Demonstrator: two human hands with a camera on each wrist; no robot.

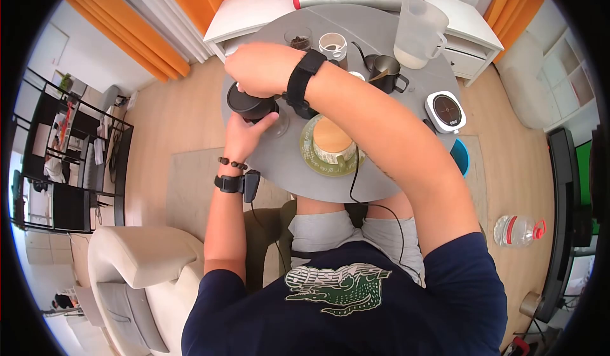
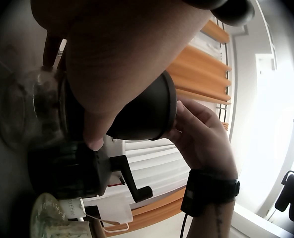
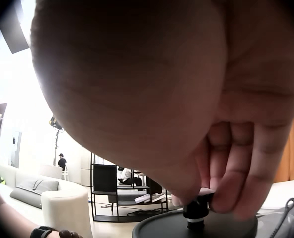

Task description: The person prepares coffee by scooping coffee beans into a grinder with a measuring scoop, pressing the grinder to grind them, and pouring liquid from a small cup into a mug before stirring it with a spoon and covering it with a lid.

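Note:
A black round container point(image 1: 251, 106) stands at the table's left side over a clear glass base point(image 2: 13, 111). My left hand point(image 1: 243, 136) grips its body from the near side, the thumb laid along it in the left wrist view. From above, my right hand point(image 1: 264, 68) reaches across to its top. The right wrist view shows that thumb and fingers pinching a small black knob point(image 3: 196, 210) with a pale band, over a dark round lid point(image 3: 162, 229). Beside the container is a black device with a crank handle point(image 2: 129, 181).
A wooden-topped cup point(image 1: 332, 135) sits on a green plate point(image 1: 311, 156). Farther back are a white cup point(image 1: 333, 43), a glass bowl point(image 1: 297, 38), a dark metal pitcher point(image 1: 385, 73) and a clear jug point(image 1: 419, 28). A white scale point(image 1: 446, 111) lies at the right edge; a cable crosses the near edge.

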